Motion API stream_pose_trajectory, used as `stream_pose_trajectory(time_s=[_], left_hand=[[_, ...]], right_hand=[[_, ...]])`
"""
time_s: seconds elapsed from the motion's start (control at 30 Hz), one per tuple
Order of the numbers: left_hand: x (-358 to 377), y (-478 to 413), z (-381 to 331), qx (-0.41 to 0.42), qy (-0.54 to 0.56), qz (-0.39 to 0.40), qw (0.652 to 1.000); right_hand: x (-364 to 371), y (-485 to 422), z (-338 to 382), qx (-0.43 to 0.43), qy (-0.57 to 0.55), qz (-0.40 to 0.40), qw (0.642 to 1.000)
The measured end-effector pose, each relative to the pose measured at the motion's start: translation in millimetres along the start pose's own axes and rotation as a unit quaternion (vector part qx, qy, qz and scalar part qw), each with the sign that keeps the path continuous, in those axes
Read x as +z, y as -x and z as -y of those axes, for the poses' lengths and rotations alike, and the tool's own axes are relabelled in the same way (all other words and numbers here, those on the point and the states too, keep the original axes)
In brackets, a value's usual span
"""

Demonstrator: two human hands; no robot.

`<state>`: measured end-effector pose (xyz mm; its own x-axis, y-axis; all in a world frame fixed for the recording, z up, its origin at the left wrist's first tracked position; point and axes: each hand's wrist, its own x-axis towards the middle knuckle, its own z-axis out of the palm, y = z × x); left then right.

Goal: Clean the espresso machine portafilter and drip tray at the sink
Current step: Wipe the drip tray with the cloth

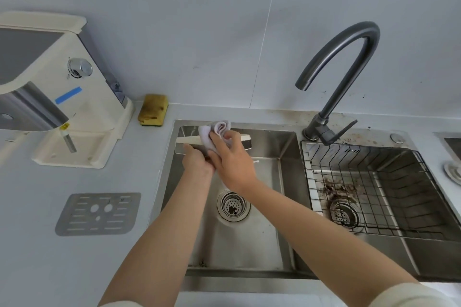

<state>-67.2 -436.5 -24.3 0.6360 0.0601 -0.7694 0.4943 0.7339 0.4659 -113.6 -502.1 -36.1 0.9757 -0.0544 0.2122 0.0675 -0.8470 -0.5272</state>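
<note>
A pale grey counter (37,257) runs under a plain pale wall, with a double steel sink (287,147) set into it. Over the left basin, near its back wall, the drip tray (245,141) is held on edge, its cream rim showing to either side of the hands. The left hand (197,158) grips the tray from below, fingers curled around its lower edge. The right hand (230,157) crosses just above and touching the left, fingers closed on a bunched white cloth (214,132) that is pressed against the top of the tray.

The left basin holds only a round drain strainer (233,205) below the hands. The right basin carries a black wire basket (369,182); beneath it, dark coffee-coloured grime lies around the second drain (344,214). A dark gooseneck faucet (349,57) stands behind the divider, its spout ending above the left basin.

On the counter to the left stands the cream espresso machine (62,95), its base recess open where a tray would sit. A perforated metal grate (98,214) lies flat on the counter in front of it, well apart from the sink. A stained yellow sponge (152,109) stands against the wall between machine and sink. Whether the portafilter is in view cannot be told.
</note>
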Motion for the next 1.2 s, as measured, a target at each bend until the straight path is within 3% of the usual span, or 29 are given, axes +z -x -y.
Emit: stream_pose_trajectory(time_s=[0.27, 0.5, 0.87, 0.97, 1.07, 1.2], left_hand=[[-3.1, 5.1, 5.8, -0.05, 0.052, 0.047, 0.996], [-8.6, -4.9, 2.5, -0.025, 0.112, 0.038, 0.993], [-33.2, -25.5, -1.1, 0.003, 0.091, 0.059, 0.994], [-38.9, -26.9, -8.0, 0.015, 0.072, 0.095, 0.993], [-42.1, -27.0, -18.1, 0.032, 0.055, 0.098, 0.993], [-49.0, -38.6, -33.1, 0.051, 0.008, 0.098, 0.994]], right_hand=[[4.9, 3.8, -10.3, -0.031, 0.025, -0.02, 0.999], [-3.4, -3.7, -28.6, 0.009, 0.035, -0.039, 0.999], [-18.2, -11.9, -54.6, 0.077, 0.041, -0.057, 0.995], [-25.2, -15.9, -58.8, 0.101, 0.004, -0.066, 0.993], [-35.7, -19.1, -62.3, 0.121, -0.11, -0.055, 0.985], [-45.8, -26.7, -71.1, 0.168, -0.238, 0.007, 0.957]])
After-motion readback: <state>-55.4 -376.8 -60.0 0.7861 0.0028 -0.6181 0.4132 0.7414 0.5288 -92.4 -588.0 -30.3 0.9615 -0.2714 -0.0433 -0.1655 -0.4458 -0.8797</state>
